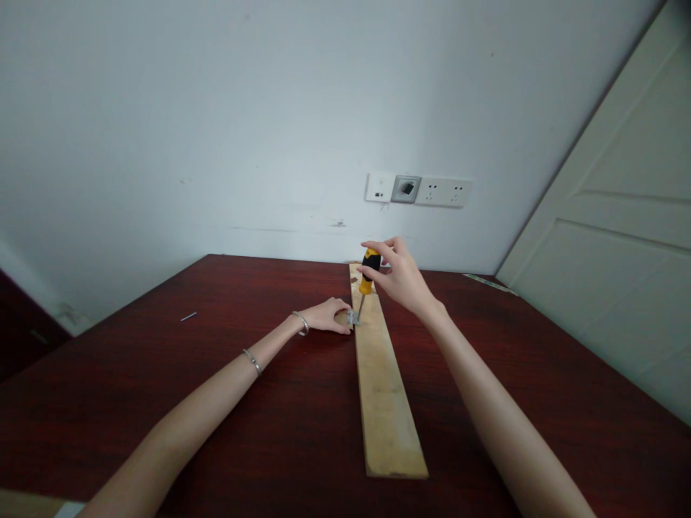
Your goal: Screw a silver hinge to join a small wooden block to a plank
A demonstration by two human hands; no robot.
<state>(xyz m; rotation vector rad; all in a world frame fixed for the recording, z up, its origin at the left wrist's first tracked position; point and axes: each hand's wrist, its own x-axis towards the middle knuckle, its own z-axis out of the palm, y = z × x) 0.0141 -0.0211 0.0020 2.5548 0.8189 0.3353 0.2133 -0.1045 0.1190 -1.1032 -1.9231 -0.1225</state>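
My right hand (396, 273) grips a screwdriver (370, 266) with a yellow and black handle between the thumb and fingers. Its shaft slants down, and the tip is at a small silver metal hinge (352, 317). The hinge lies at the left edge of a long pale wooden board (381, 367). My left hand (330, 316) rests on the left of the board, thumb and fingers curled around a small wooden piece (342, 317) beside the hinge. Much of that piece is hidden by the fingers.
The board lies lengthwise on a dark red table (259, 432). A thin metal rod-like item (188, 316) lies at the left, and a narrow pale strip (490, 284) at the back right. Behind stands a white wall with sockets (443, 192); a white panelled door (620, 216) borders the right.
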